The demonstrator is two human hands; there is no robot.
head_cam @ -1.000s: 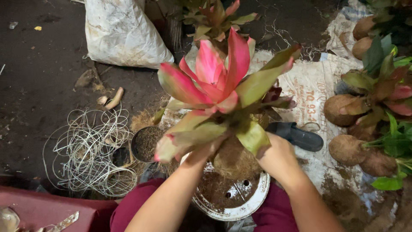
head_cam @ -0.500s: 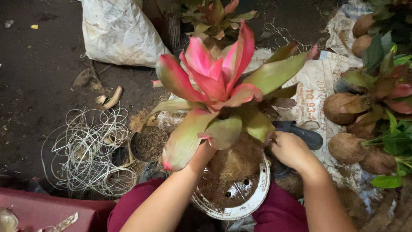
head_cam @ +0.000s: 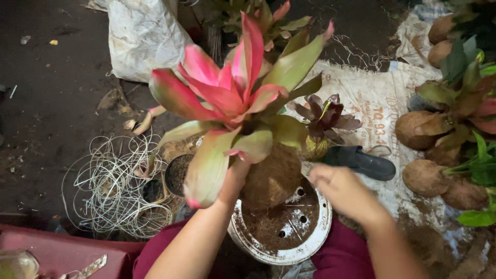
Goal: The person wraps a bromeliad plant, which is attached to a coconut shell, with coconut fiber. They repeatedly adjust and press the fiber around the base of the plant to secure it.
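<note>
The left hand (head_cam: 235,178) reached up under the leaves of a pink-and-green bromeliad (head_cam: 235,98), its fingers hidden by the foliage and pressed against the plant's base, so it appeared to be grasping the plant just above the coconut-fibre root ball (head_cam: 272,175). The ball hung over the far rim of a round white plastic dish (head_cam: 310,240), which sat near the person's lap and held loose brown fibre around its drain holes. The right hand (head_cam: 343,191) hovered just right of the root ball, blurred; whether it was clenched or loose cannot be told, and it held nothing visible.

A small dark purple bromeliad (head_cam: 325,116) stood just behind the ball, beside a black sandal (head_cam: 361,161) on a printed woven sack (head_cam: 377,98). To the left lay a tangle of pale wire (head_cam: 111,191) and a small black pot (head_cam: 178,173). On the right, more wrapped plants (head_cam: 439,129) sat together. A white bag (head_cam: 142,39) lay at the far left.
</note>
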